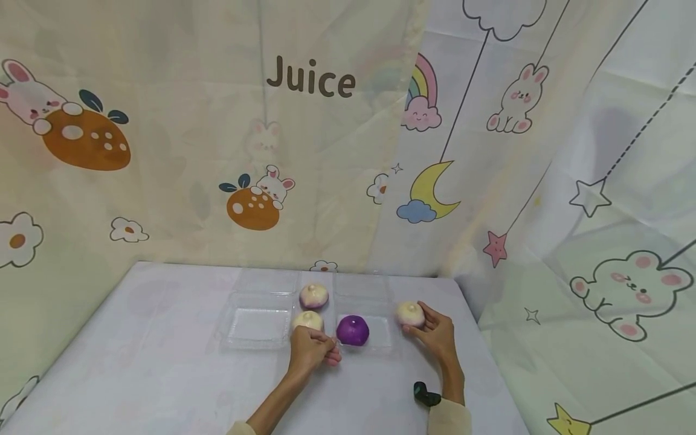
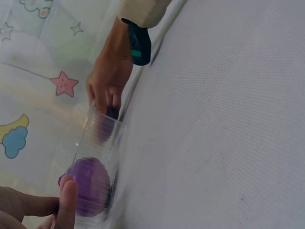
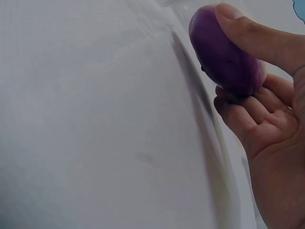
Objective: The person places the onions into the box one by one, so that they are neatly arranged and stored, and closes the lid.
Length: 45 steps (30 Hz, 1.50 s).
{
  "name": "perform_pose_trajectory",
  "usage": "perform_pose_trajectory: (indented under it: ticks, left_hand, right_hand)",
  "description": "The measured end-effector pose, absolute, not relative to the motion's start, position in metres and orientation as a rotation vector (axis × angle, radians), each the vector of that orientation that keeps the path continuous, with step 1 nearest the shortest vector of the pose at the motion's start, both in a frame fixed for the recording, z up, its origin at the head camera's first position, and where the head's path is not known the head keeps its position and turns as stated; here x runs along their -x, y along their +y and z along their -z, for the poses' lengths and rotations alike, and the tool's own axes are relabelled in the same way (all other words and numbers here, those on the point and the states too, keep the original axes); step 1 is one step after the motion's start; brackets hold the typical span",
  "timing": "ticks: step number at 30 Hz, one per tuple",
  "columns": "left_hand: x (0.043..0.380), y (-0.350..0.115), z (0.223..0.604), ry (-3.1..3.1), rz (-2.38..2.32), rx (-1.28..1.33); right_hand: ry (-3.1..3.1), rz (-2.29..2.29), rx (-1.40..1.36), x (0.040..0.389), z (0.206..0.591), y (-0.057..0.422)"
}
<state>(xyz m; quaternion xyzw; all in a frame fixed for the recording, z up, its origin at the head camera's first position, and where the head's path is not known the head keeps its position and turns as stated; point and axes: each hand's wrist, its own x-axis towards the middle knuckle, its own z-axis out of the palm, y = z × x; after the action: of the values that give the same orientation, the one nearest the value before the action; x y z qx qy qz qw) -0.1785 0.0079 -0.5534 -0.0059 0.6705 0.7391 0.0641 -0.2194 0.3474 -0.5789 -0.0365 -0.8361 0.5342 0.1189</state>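
Note:
My right hand [image 1: 435,332] grips a cream-and-purple turnip [image 1: 409,314], just right of the right-hand clear plastic container [image 1: 380,347]; its purple underside shows in the right wrist view. In that container sits a turnip with its purple side up [image 1: 353,330]. Thumb and forefinger of my left hand [image 1: 311,350] come together at the container's near left corner and seem to pinch its rim. Behind the left hand is a second cream turnip [image 1: 308,321], partly covered. A third cream turnip [image 1: 314,296] lies farther back, between the two containers.
Another clear plastic container [image 1: 258,326] stands on the left, its lid folded back. The white table [image 1: 163,374] meets printed curtains [image 1: 326,151] at the back and right. A dark green band [image 1: 426,394] is at the right wrist.

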Motion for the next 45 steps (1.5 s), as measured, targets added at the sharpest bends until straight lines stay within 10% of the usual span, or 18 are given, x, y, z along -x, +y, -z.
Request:
perform_pose_trajectory:
  ticks: [45]
  left_hand:
    - [0.178,0.008,0.552,2.029,-2.224,0.017]
  right_hand:
    - [-2.387,-1.593,0.076,0.212,0.573,0.355]
